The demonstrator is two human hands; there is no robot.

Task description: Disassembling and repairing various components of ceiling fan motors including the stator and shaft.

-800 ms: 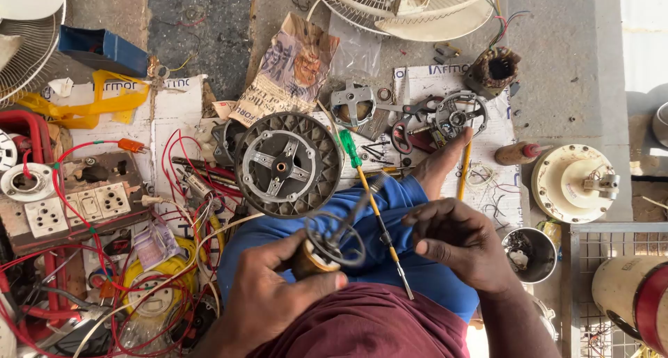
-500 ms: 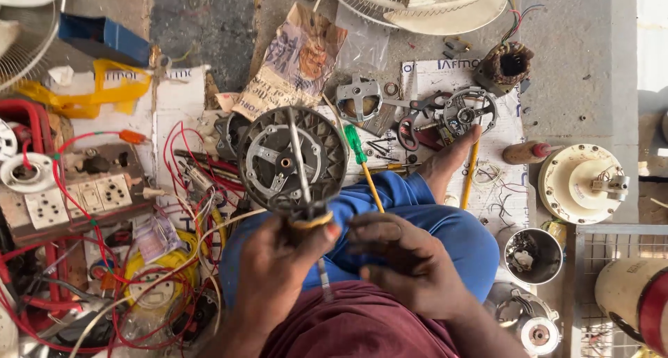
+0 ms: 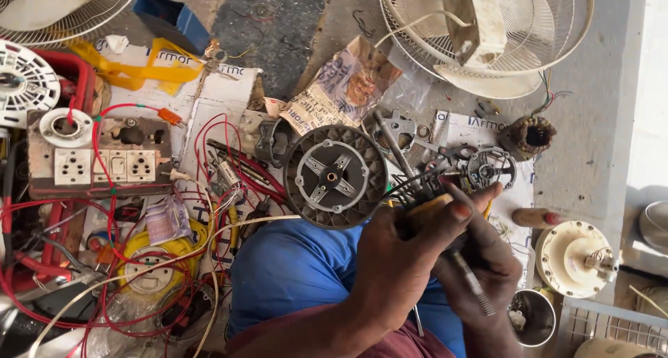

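Left hand: your left hand [image 3: 410,260] grips a yellow-handled tool [image 3: 428,208].
Right hand: your right hand [image 3: 480,253] closes around a screwdriver [image 3: 473,283].
Just left: round fan motor cover [image 3: 335,176].

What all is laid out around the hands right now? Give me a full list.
round ribbed motor cover: 1, dark grey, centre, on the blue-clad knee
fan guards: 2, white wire, top right and top left
socket board: 1, brown with white sockets, left
wires: many, red and white, tangled at left
stator coil: 1, brown, right of the papers
cream motor housing: 1, lower right
metal cup: 1, bottom right
crumpled newspaper: 1, upper centre
yellow-handled tool: 1, in the left hand
left hand: grips the tool's handle
right hand: closed on a small part, hard to make out
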